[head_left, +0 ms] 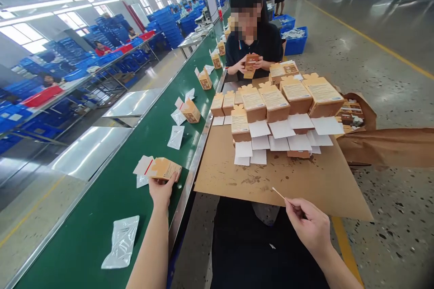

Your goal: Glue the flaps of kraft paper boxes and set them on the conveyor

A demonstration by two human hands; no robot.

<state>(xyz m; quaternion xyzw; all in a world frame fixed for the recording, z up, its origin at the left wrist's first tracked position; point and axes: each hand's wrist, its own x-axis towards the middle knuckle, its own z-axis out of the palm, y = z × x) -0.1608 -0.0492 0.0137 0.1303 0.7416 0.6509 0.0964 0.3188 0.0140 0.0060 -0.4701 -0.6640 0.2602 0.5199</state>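
Left grip (161, 190) around near side of carton (164, 168), right grip (310, 225) pinching end of swab (278, 193).

The person is wearing black clothing (257, 264) over the lap, a small white fleck (272, 246) showing on it below the right grip (307, 223), while both forearms are showing bare.

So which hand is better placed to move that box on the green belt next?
Probably the left hand: its fingers hold the box on the green belt. The right hand is off beyond the belt's edge, holding a white-tipped stick.
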